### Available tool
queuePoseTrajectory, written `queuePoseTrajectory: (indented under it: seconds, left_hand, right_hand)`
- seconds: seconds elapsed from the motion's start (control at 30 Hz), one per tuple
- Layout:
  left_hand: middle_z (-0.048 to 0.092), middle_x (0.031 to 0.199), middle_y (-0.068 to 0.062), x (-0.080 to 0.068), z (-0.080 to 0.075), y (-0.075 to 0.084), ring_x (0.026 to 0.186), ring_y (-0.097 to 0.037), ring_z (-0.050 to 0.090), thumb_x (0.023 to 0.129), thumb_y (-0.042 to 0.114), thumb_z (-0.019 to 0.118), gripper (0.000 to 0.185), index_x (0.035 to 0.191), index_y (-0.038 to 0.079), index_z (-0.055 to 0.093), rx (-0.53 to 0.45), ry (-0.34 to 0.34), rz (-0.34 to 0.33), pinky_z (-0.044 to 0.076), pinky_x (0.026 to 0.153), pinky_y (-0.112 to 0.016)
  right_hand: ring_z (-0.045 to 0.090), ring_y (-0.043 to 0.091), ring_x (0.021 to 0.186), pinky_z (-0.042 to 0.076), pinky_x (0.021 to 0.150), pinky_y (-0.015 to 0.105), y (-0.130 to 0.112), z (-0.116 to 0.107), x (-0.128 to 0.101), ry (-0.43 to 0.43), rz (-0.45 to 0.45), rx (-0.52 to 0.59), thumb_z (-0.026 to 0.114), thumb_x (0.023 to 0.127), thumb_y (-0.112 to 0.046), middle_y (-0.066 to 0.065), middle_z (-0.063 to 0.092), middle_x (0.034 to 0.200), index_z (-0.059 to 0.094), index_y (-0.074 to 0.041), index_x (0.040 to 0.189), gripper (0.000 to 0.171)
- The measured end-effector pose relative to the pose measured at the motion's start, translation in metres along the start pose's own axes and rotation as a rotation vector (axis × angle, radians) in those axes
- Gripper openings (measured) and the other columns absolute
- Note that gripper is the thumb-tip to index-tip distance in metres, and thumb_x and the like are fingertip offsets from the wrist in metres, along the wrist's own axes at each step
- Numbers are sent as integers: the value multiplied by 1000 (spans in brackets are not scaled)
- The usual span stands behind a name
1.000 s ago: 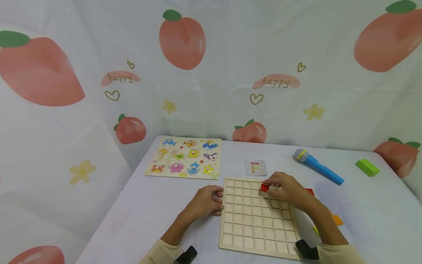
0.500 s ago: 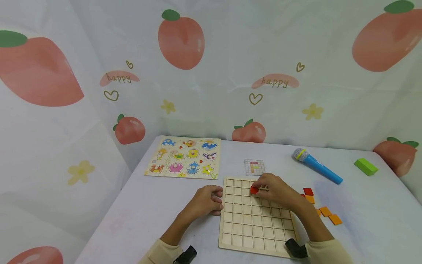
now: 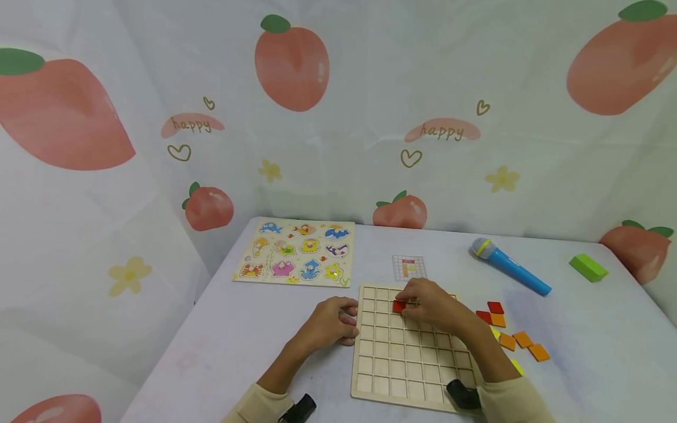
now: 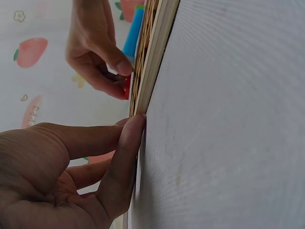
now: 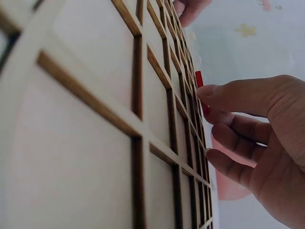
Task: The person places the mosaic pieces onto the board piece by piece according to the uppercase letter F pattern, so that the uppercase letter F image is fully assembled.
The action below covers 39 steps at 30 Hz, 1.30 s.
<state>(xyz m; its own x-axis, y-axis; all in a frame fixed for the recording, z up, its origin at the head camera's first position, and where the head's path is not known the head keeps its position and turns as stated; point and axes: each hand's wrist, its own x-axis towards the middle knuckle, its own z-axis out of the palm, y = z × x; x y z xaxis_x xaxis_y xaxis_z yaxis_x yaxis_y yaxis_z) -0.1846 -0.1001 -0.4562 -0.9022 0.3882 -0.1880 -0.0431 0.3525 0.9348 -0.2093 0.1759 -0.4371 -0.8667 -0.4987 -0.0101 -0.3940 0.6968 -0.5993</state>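
On the far rows of the grid board (image 3: 412, 346): red tile held by your right hand.
Your right hand (image 3: 428, 302) pinches the small, flat red square tile (image 3: 399, 306) against a far-row cell; your fingers partly hide it. Your left hand (image 3: 328, 323), fingers loosely curled, presses the board's left edge. Loose tiles (image 3: 508, 335) lie right.

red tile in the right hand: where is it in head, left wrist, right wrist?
Head: red tile at centre bottom, pinched by the right hand over the far rows of the grid board.
Left wrist: thin red sliver, upper left of centre, against the board's face.
Right wrist: red edge right of centre, above the thumb.
Shared landmark: the grid board.
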Motion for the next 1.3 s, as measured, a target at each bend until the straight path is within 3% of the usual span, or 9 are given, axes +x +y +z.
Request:
queuePoseTrajectory:
  seconds: [0.7, 1.1, 1.3]
  left_hand:
    - [66, 117, -13, -1, 1, 0, 91, -18, 70, 85, -12, 77, 57, 139, -11, 59, 7, 2, 1, 68, 66, -32]
    - [66, 117, -14, -2, 1, 2, 92, -18, 70, 86, -11, 78, 57, 139, -10, 59, 10, 7, 9, 68, 65, -33]
    - [66, 117, -14, -2, 1, 2, 91, -18, 70, 86, -11, 78, 57, 139, -10, 59, 12, 8, 8, 68, 66, -32]
  right_hand:
    - [59, 14, 96, 58, 84, 32, -1, 5, 7, 6, 5, -27, 83, 91, -13, 0, 70, 103, 79, -2, 117, 29]
    - [62, 18, 102, 60, 95, 43, 2, 0, -4, 21, 94, 42, 79, 93, -14, -1, 72, 107, 79, -5, 121, 29]
    - [64, 18, 101, 61, 92, 43, 8, -8, -15, 44, 75, 27, 79, 94, -17, 0, 71, 108, 77, -4, 123, 32]
